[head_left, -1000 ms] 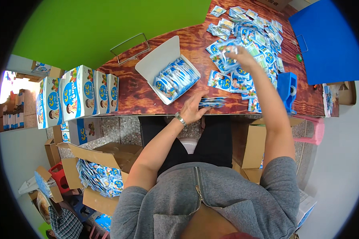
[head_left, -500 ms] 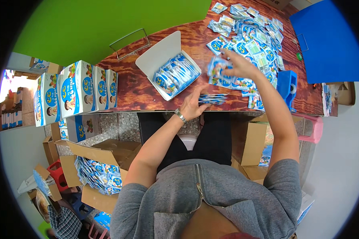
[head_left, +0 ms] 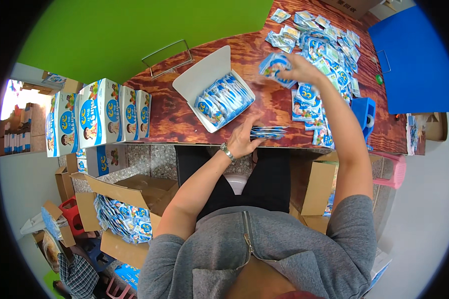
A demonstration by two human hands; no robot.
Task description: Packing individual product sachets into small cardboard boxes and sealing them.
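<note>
My right hand (head_left: 304, 71) is raised at the near-left side of a loose heap of sachets (head_left: 329, 60). Its fingers are closed on some blue and white sachets (head_left: 275, 69), slightly blurred. Near the table's front edge, my left hand (head_left: 243, 138) grips the left end of a small stack of sachets (head_left: 269, 132), thumb on the near side and fingers on the far side. Just beyond my left hand, an open white box (head_left: 202, 70) holds a row of sachets (head_left: 224, 99) standing on edge; its lid is tilted back.
Several printed boxes (head_left: 99, 112) stand at the table's left. A blue tape dispenser (head_left: 362, 117) is beside my right forearm. Below the table, an open carton (head_left: 112, 187) of sachets lies left of my legs and another carton (head_left: 318, 187) to the right. A green panel (head_left: 134, 40) borders the table.
My right hand has lifted away from the heap toward the far side, carrying sachets. My left hand stays at the stack, its fingers slightly more spread. The whole view has shifted a little.
</note>
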